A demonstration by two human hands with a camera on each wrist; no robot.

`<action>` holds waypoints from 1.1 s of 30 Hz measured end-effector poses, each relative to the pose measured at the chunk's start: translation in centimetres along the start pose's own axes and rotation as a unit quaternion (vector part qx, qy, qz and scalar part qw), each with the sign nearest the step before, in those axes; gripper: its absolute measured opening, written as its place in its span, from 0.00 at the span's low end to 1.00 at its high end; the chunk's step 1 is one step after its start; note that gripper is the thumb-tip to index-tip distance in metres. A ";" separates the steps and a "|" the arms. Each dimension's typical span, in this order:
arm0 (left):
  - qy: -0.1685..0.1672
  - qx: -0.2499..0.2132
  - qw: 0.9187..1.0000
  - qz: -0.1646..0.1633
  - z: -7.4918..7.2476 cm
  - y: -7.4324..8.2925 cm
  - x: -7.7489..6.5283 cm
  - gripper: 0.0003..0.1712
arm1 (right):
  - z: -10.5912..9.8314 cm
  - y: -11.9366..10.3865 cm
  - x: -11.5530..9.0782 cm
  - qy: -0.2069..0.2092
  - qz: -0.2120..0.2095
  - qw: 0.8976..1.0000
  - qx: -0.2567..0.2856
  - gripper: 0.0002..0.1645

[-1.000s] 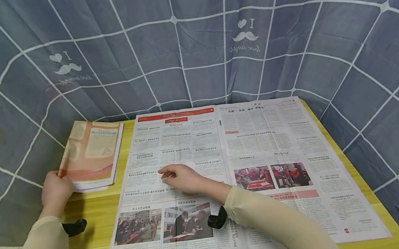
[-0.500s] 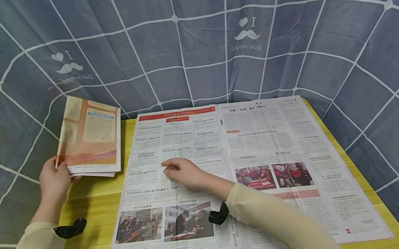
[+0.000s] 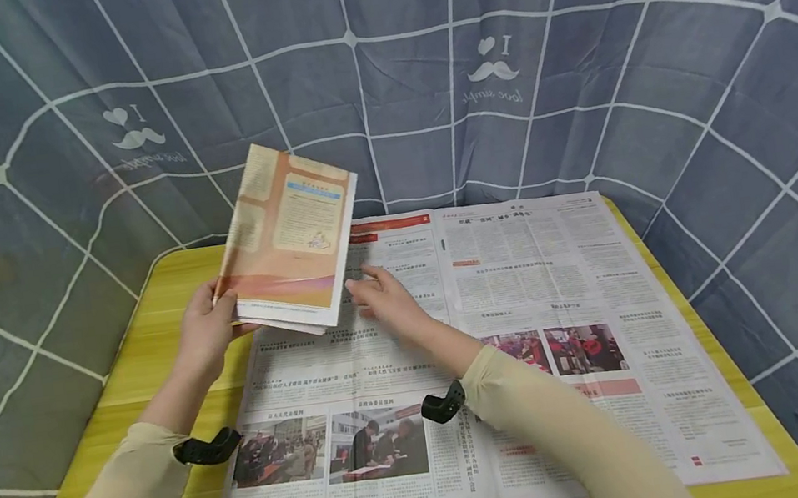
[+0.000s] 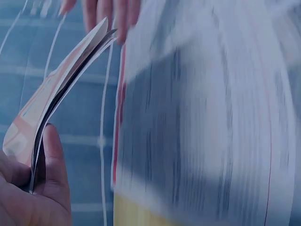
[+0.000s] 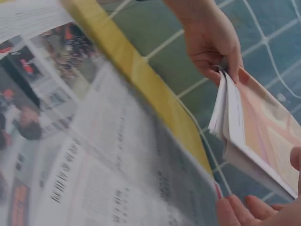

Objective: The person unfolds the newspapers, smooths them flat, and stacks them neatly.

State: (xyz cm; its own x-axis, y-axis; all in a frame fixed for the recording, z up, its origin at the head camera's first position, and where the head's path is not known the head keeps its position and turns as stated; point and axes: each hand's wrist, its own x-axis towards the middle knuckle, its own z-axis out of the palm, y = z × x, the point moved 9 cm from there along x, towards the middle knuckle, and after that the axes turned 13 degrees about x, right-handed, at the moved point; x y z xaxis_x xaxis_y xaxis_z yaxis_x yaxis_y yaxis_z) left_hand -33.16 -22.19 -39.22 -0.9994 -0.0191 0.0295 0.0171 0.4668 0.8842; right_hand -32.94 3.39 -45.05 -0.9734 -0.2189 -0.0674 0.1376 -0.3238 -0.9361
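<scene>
My left hand [image 3: 202,334] pinches a folded bundle of printed paper [image 3: 292,238] by its near left corner. Its top sheet is orange and peach, with a cream text panel, and white layers show along its edges. Tilted, the bundle is held up over the left page of an open newspaper [image 3: 539,281]. In the left wrist view, the thumb and fingers clasp the bundle's lower end [image 4: 47,99]. Fingers apart, my right hand [image 3: 391,305] is just beside the bundle's right edge, over the newspaper. The right wrist view shows its fingertips [image 5: 251,207] below that edge.
The newspaper lies spread on a yellow wood-grain table [image 3: 148,358], covering much of it. A grey-blue curtain [image 3: 396,115] with white grid lines surrounds the table at the back and both sides. A black band [image 3: 209,448] is on each wrist.
My left hand has lifted the folded paper bundle off the table's left side and carried it right, over the newspaper. The right hand has moved slightly forward and right, spreading its fingers.
</scene>
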 end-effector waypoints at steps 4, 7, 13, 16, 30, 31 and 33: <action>-0.043 -0.027 0.999 0.009 3.9 1.4 -0.5 0.31 | -2.0 -1.1 0.3 0.052 -0.004 0.998 0.045 0.48; -0.068 -0.050 0.996 0.007 6.6 1.8 -0.7 0.28 | -3.6 -1.6 0.1 0.080 -0.017 0.995 0.048 0.42; -0.109 -0.045 0.993 -0.001 10.9 2.2 -0.9 0.27 | -7.3 -2.3 -0.9 0.137 -0.044 0.989 0.018 0.37; -0.135 -0.021 0.991 -0.003 12.4 2.4 -1.0 0.32 | -9.1 -2.7 -1.6 0.150 -0.045 0.987 -0.019 0.38; -0.243 0.036 0.969 -0.014 19.2 2.9 -1.3 0.38 | -16.0 -3.7 -5.0 0.139 -0.024 0.983 -0.115 0.36; -0.248 0.042 0.968 -0.008 19.7 3.0 -1.4 0.38 | -16.4 -3.6 -5.2 0.142 -0.020 0.982 -0.120 0.36; -0.255 0.059 0.965 0.002 20.5 3.2 -1.6 0.40 | -17.2 -3.4 -5.6 0.147 -0.011 0.980 -0.130 0.37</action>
State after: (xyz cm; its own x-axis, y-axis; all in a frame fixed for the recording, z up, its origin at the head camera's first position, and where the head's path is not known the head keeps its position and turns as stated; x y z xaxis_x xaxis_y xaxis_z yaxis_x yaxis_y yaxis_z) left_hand -32.17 -2.54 -46.02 -0.8850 0.4062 -0.2276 0.0464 0.5634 0.8249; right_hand -31.14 21.58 -47.45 -0.9916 0.0727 -0.1073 0.1022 -0.0715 -0.9922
